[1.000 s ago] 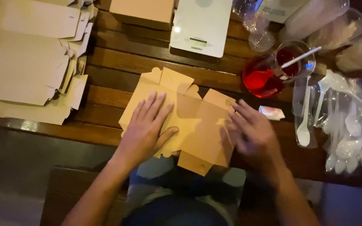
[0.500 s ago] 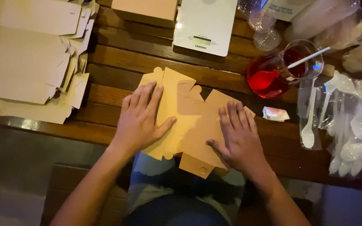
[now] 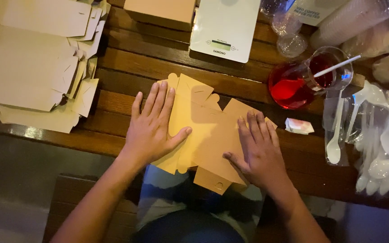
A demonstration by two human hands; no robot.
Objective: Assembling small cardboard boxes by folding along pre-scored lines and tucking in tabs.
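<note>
Your left hand (image 3: 151,128) and right hand (image 3: 258,146) lie flat, fingers spread, pressing the unfolded cardboard box blank (image 3: 205,130) at the wooden table's (image 3: 127,58) near edge, overhanging it.

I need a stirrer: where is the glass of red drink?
Head view, upper right: the glass of red drink stands on the wooden table, right of the white scale.

A tan flat cardboard box blank (image 3: 203,130) lay on the dark brown slatted surface (image 3: 136,67), beside a white kitchen scale (image 3: 226,27) and red drink (image 3: 293,85).
</note>
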